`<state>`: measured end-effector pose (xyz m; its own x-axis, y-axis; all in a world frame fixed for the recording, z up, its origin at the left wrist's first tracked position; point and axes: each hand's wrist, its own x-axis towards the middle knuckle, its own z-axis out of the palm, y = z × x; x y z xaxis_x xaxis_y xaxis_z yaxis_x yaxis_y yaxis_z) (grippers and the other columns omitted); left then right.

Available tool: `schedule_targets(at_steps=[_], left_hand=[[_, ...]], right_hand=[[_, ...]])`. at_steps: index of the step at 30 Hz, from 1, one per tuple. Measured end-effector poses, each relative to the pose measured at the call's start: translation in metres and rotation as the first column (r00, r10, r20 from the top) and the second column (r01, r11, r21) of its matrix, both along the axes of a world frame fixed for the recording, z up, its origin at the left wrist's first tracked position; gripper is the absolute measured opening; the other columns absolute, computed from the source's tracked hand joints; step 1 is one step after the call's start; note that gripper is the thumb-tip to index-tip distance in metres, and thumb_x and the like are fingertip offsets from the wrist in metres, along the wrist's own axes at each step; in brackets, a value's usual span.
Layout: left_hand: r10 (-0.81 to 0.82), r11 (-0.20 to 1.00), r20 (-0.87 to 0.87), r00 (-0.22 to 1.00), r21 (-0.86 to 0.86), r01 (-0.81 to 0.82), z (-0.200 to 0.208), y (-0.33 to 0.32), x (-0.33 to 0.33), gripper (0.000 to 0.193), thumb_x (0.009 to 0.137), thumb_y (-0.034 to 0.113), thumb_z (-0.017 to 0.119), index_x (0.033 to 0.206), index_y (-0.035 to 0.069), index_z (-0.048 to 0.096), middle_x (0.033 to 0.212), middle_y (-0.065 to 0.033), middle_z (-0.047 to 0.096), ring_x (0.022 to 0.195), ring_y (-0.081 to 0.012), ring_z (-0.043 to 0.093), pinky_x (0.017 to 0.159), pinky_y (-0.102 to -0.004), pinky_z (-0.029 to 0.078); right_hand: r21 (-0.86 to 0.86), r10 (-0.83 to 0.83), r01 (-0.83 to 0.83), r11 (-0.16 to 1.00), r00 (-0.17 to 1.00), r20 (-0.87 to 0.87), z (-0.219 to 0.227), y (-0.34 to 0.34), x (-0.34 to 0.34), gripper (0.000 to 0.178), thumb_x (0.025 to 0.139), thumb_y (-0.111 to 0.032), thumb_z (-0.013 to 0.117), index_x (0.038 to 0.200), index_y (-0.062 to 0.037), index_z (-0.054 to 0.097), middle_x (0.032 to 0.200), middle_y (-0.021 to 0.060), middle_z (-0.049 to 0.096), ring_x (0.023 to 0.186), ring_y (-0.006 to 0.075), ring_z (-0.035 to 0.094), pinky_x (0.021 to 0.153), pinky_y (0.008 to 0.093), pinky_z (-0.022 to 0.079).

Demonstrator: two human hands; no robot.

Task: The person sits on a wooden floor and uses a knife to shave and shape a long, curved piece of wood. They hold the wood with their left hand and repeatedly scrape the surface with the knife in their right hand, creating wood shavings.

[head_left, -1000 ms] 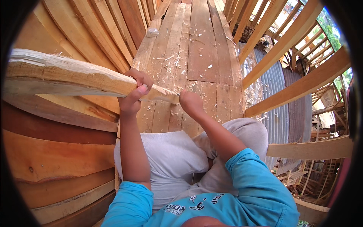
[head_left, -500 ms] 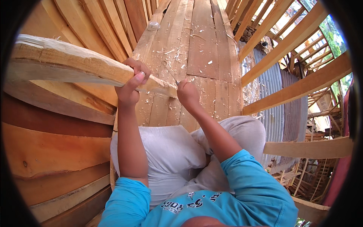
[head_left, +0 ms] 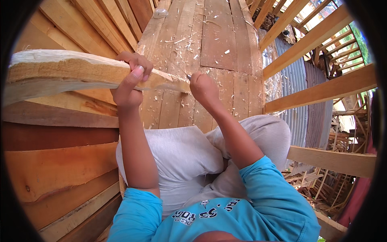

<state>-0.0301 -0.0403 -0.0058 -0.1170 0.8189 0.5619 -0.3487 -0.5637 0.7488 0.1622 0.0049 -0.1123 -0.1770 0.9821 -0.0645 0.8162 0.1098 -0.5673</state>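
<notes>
A long, pale piece of wood point(head_left: 68, 71) with a rough, whittled upper edge reaches in from the left and narrows to a tip in front of me. My left hand point(head_left: 131, 76) is closed around it near the narrow end, thumb on the near side. Beside that tip, my right hand point(head_left: 203, 88) makes a fist around a small knife point(head_left: 188, 76). Only a bit of dark metal and a thin blade show past the fingers; the handle is hidden.
Curled shavings point(head_left: 181, 48) litter the plank floor point(head_left: 219, 54) ahead. A clear plastic piece point(head_left: 160, 13) lies farther off. Upright boards point(head_left: 60, 167) line my left, and a slatted wooden railing point(head_left: 322, 94) runs along the right, with corrugated metal sheeting point(head_left: 296, 90) beyond it.
The left hand and the wood have shifted slightly left in view. The right hand remains at the tip, a little higher in view. Both grips are unchanged.
</notes>
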Motion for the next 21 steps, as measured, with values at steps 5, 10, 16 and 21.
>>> schedule_targets(at_steps=[5,10,16,21], left_hand=[[-0.077,0.997,0.027,0.997,0.021,0.076,0.003,0.01,0.009,0.014,0.077,0.008,0.055,0.079,0.007,0.041,0.065,-0.0058,0.043,0.061,-0.0137,0.039,0.061,-0.0284,0.035],[-0.003,1.0,0.066,0.998,0.007,0.003,-0.003,0.007,-0.012,0.014,0.077,0.007,0.055,0.079,0.007,0.041,0.065,-0.0046,0.041,0.061,-0.014,0.04,0.063,-0.03,0.036],[0.003,1.0,0.071,0.997,0.009,-0.004,-0.001,0.013,-0.011,0.014,0.077,0.007,0.055,0.079,0.008,0.041,0.065,-0.0032,0.04,0.062,-0.0144,0.04,0.065,-0.0317,0.036],[0.022,1.0,0.068,0.997,-0.005,-0.021,-0.001,0.01,-0.012,0.015,0.077,0.008,0.055,0.08,0.009,0.04,0.065,-0.0029,0.039,0.062,-0.0144,0.04,0.065,-0.0316,0.036]], right_hand=[[-0.031,-0.061,0.06,0.998,0.998,-0.005,-0.087,0.013,0.024,0.034,0.095,-0.022,0.04,0.094,0.0033,0.062,0.088,0.0246,0.067,0.082,0.044,0.065,0.071,0.051,0.053],[-0.019,0.021,-0.02,1.0,0.998,0.066,0.015,0.009,-0.005,0.034,0.094,-0.021,0.041,0.089,0.0025,0.065,0.091,0.0222,0.068,0.084,0.0413,0.067,0.07,0.0527,0.053],[0.036,0.03,-0.036,0.999,0.985,0.168,-0.043,0.018,0.002,0.038,0.094,-0.022,0.042,0.08,0.0021,0.067,0.087,0.0241,0.068,0.081,0.0412,0.067,0.072,0.052,0.053],[-0.089,-0.051,0.06,0.994,0.994,0.099,-0.008,0.013,-0.012,0.029,0.091,-0.018,0.047,0.082,-0.0002,0.068,0.088,0.0216,0.069,0.08,0.0386,0.068,0.071,0.0511,0.054]])
